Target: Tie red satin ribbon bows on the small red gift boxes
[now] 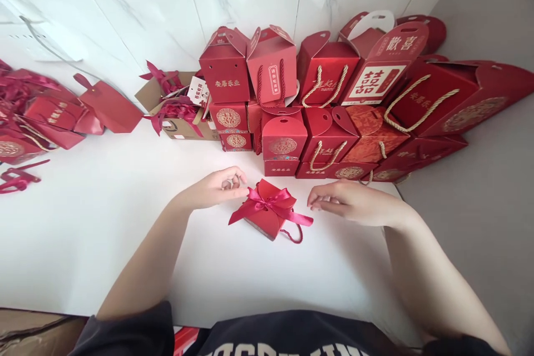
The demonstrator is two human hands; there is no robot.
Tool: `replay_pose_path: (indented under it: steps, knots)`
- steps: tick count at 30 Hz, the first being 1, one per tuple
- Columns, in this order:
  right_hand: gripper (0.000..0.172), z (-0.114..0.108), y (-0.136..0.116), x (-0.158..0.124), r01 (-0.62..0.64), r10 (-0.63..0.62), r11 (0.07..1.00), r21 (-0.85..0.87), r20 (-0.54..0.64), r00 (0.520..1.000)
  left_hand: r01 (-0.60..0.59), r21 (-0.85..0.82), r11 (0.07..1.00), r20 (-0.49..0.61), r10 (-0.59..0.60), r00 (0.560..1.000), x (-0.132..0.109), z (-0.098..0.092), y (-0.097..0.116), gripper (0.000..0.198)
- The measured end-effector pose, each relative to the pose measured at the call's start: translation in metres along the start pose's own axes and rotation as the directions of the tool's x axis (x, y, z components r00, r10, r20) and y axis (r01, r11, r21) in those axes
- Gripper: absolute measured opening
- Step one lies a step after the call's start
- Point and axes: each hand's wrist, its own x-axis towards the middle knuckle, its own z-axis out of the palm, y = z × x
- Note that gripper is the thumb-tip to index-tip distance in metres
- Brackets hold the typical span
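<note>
A small red gift box (pixel 263 221) sits on the white table in front of me, its top tied with a bright pink satin ribbon bow (pixel 269 202). A dark red cord handle (pixel 295 237) loops out from its right side. Just left of the box is my left hand (pixel 225 186), fingers loosely curled and thumb apart, its tip close to the ribbon; I cannot tell whether they touch. Off the ribbon's right tail hovers my right hand (pixel 344 200), fingers half bent and holding nothing.
Stacked red gift boxes (pixel 283 144) with cord handles line the wall. An open cardboard box (pixel 183 129) holds pink ribbons. More red boxes (pixel 54 114) lie at far left, near pink-handled scissors (pixel 19 182). The white table (pixel 104 222) meets a grey wall (pixel 492 200) at right.
</note>
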Motion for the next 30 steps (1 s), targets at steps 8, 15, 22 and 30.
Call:
replay_pose_path:
  steps: [8,15,22,30]
  knots:
    - [0.02,0.012,-0.018,0.046,0.273,-0.238,0.951,0.146,-0.219,0.946,0.228,0.124,0.966,-0.145,-0.21,0.967,-0.035,0.023,0.003,0.053]
    - [0.031,0.026,-0.007,0.075,0.24,-0.232,0.921,0.307,-0.063,0.971,0.259,-0.32,0.911,-0.074,-0.297,0.952,-0.047,0.057,-0.005,0.04]
    - [0.046,0.031,0.003,0.082,0.2,-0.19,0.878,0.436,-0.066,0.98,0.095,-0.385,0.918,-0.112,-0.149,0.983,-0.047,0.072,-0.018,0.032]
    - [0.048,0.034,0.007,0.086,0.149,-0.143,0.87,0.47,-0.049,0.988,0.021,-0.375,0.927,-0.052,-0.043,0.998,-0.046,0.067,-0.027,0.032]
